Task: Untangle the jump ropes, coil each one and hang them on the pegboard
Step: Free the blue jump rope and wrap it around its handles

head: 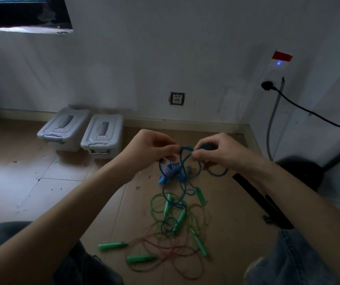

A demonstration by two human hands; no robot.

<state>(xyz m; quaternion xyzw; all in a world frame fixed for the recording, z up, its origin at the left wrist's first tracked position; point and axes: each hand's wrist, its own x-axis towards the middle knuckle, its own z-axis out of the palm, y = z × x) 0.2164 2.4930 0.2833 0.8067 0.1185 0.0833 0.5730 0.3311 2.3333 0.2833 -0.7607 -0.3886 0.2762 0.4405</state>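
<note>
Against the wall at the left, two grey lidded storage boxes (82, 132) sit side by side on the floor (21, 182), well apart from the work and playing no part in it. Moving rightward, the left hand (151, 148) is raised above the floor with its fingertips pinched on a strand of the blue rope (183, 159), apparently to hold one side of a knot steady. Just beside it, the right hand (216, 151) pinches the same blue rope at a loop, and something dark sits under its fingers, too shadowed to identify. The two hands are held close together at the top of the tangle, probably so that a small loop can be teased open between them while the rest hangs slack. Below them the blue rope drops past a red, white and blue braided bundle (171, 169) to the floor, where it runs into the pile of jump ropes (177, 223): thin green and reddish cords looped over one another, with green handles (112, 246) scattered among them. The pile lies between the person's knees, within easy reach. Judging by this, untangling is at an early stage; nothing is coiled, and no pegboard shows in this view. At the far right a black cable (309, 114) runs from a wall plug.
</note>
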